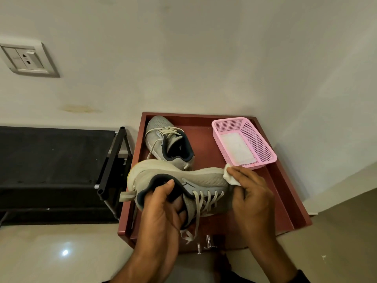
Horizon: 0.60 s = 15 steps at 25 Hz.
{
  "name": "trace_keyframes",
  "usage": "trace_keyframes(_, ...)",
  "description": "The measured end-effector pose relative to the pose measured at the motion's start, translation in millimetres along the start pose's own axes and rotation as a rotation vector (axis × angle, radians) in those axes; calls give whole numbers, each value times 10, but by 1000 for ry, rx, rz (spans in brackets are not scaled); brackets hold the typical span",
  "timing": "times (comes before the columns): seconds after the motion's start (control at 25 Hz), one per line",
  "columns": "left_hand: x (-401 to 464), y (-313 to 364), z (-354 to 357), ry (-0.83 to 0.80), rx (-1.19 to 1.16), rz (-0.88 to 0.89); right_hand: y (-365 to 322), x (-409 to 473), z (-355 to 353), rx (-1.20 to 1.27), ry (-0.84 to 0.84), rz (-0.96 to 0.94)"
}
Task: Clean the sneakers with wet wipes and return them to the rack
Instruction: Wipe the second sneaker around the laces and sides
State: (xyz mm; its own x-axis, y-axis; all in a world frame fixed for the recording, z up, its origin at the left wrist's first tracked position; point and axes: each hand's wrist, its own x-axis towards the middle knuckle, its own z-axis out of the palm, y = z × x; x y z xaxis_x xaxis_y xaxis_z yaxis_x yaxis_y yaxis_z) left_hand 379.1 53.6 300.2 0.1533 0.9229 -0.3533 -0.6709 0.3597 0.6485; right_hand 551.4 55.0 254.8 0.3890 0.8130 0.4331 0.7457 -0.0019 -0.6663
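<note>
My left hand [163,209] grips a grey sneaker [204,180] by its dark collar, thumb inside the opening, and holds it on its side with the pale sole facing away. At the toe end, my right hand [248,193] pinches a white wet wipe [229,175] against the sneaker. The second grey sneaker [163,137] stands upright behind it on the reddish-brown cabinet top [204,152]. A black shoe rack [57,160] stands to the left.
A pink mesh basket [263,144] holding white wipes sits at the cabinet's back right. The cabinet stands in a wall corner. Metal knobs [206,243] show on its front. A wall socket [28,60] is at upper left; glossy floor lies below.
</note>
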Motion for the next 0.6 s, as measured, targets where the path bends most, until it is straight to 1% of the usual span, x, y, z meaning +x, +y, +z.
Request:
trace_keyframes(0.16, -30, -61, -20, 155, -114, -77, -50, -27, 52, -42, -37, -111)
trace_keyframes(0.24, -28, -104, -30, 220, -132, -96, -91, -67, 90, 0, -100, -191)
trace_keyframes(0.32, -24, -137, -39, 285, -164, -118, -146, -99, 106, 99, -159, -209)
trace_keyframes(0.36, -15, -156, -49, 314, -185, -129, -167, -91, 94, 174, -183, -173)
trace_keyframes(0.44, 0, -185, -63, 331, -234, -155, -192, -36, 55, 305, -206, -37)
trace_keyframes(0.6, -1, -198, -17, 379, -330, -194, -196, 45, -3, 425, -234, 281)
